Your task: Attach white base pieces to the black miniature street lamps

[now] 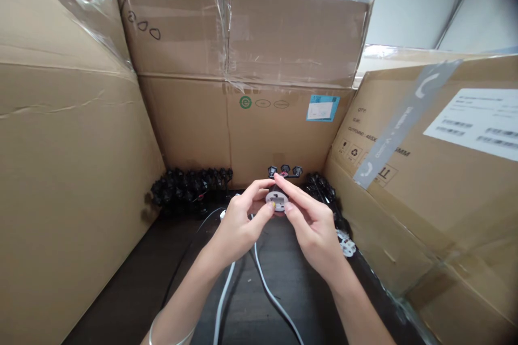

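Observation:
My left hand (238,229) and my right hand (311,223) pinch a round white-and-black electrical plug (277,200) between their fingertips, and part of it is hidden by my fingers. A white cable (259,275) runs from under my hands toward me across the dark table (133,285). Just beyond my fingertips stand several small black connectors (285,171). To the left of my hands lies a heap of black plugs (190,188), and a smaller black heap (319,188) lies to the right.
Large cardboard boxes (243,75) wrapped in clear tape wall off the table's left, back and right sides. Small white parts (346,245) lie near my right hand, against the right-hand box (404,172). A thin black cable (186,253) crosses the table.

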